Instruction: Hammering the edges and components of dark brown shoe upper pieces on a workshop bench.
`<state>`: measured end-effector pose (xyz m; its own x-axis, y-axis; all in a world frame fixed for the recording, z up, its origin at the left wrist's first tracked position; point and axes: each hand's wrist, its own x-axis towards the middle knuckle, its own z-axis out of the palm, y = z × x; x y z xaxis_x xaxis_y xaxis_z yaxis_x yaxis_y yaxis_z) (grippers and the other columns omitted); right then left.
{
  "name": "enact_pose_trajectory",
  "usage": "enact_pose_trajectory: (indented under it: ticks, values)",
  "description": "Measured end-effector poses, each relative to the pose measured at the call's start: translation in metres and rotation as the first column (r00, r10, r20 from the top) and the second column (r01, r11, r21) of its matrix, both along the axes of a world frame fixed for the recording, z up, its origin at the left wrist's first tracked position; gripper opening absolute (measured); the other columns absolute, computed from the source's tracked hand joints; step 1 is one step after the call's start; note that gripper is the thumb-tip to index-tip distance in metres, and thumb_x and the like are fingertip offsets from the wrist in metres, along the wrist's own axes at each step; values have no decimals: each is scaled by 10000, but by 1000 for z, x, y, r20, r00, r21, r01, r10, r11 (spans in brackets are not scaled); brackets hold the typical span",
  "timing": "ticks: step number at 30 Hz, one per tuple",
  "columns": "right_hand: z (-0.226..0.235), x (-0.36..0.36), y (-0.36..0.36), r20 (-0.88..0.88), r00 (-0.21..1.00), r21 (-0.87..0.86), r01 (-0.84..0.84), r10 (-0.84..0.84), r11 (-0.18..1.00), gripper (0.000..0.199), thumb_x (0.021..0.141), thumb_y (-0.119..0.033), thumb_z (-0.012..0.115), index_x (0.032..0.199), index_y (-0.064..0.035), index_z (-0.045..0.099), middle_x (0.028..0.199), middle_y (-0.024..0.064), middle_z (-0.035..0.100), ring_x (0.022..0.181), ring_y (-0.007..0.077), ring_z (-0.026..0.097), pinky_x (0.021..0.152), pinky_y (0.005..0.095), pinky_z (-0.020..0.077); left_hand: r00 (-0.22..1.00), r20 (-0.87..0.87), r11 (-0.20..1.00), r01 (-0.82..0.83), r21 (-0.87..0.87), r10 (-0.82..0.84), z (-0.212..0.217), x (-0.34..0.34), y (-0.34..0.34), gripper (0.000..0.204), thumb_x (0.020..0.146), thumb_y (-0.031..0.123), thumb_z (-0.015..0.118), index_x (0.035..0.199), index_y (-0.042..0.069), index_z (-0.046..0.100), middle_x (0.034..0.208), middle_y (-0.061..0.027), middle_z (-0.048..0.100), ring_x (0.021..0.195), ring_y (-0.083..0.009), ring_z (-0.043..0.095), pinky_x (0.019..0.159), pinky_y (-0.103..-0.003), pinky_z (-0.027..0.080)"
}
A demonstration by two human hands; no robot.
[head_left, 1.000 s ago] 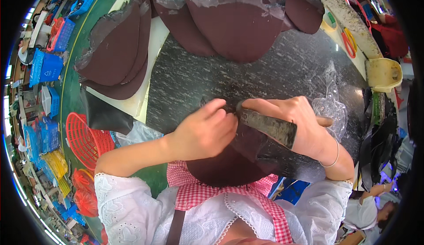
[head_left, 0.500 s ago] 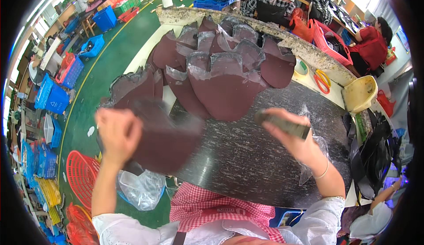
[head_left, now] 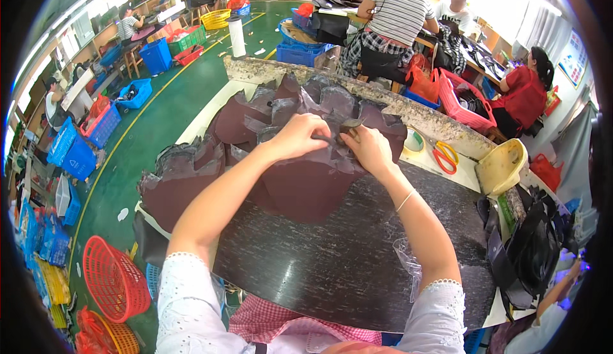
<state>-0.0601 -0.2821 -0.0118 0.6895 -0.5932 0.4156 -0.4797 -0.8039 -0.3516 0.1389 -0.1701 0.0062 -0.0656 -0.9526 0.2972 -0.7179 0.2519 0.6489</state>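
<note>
Several maroon, leather-like pieces with rounded lower ends and greyish, ragged-looking upper edges lie overlapped at the far side of the dark table. Both my hands reach over this pile, close together. My left hand is closed, its fingertips pinching the dark edge of a maroon piece. Just to its right, my right hand is closed around a dark grey-green bar-shaped tool, mostly hidden by the fingers. Where the fingertips meet the pieces, the detail is too small to tell.
A raised, stained ledge borders the table's far side. Scissors with orange-yellow handles, a tape roll and a cream plastic container stand at right. Black strips lie beyond. A red basket is on the floor at left.
Both hands have moved forward onto the pile and come together. The blurred maroon piece beside my left hand no longer shows at the table's near left. The view has tilted up.
</note>
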Motion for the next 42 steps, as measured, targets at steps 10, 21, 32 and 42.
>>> enact_pose_trajectory:
  ticks: [10, 21, 32, 42]
  values:
    - [-10, -10, 1, -26, 998, -28, 53, -53, 998, 282, 951, -384, 653, 1049, -119, 652, 853, 163, 740, 820, 389, 718, 726, 493, 561, 821, -564, 986, 155, 62, -94, 115, -79, 192, 259, 723, 5, 870, 963, -3, 771, 924, -101, 727, 845, -182, 697, 776, -286, 533]
    - [32, -103, 134, 111, 909, 776, -332, 401, 537, 340, 966, -286, 713, 1156, -4, 710, 909, 151, 752, 816, 123, 688, 759, 341, 555, 992, 107, 877, 112, -468, -69, -35, -126, 201, 266, 711, 104, 859, 962, 100, 769, 913, -7, 659, 780, -200, 614, 719, -360, 454]
    - [4, -127, 165, 148, 962, 863, -238, 228, 446, 404, 746, -11, 790, 1117, 19, 633, 954, 85, 693, 869, 167, 665, 749, 326, 537, 945, 314, 639, 298, -709, -92, -50, -159, 211, 132, 944, 101, 574, 841, 19, 570, 849, -96, 537, 786, -243, 599, 744, -384, 515]
    - [20, -166, 141, -481, 856, 414, 32, 188, 910, 637, 876, -247, 703, 1442, -310, 418, 1165, 181, 688, 1064, 325, 680, 906, 450, 532, 928, -342, 954, 44, -295, -149, -76, -147, 199, 197, 901, 214, 698, 975, 49, 620, 950, -112, 580, 885, -316, 635, 770, -427, 528]
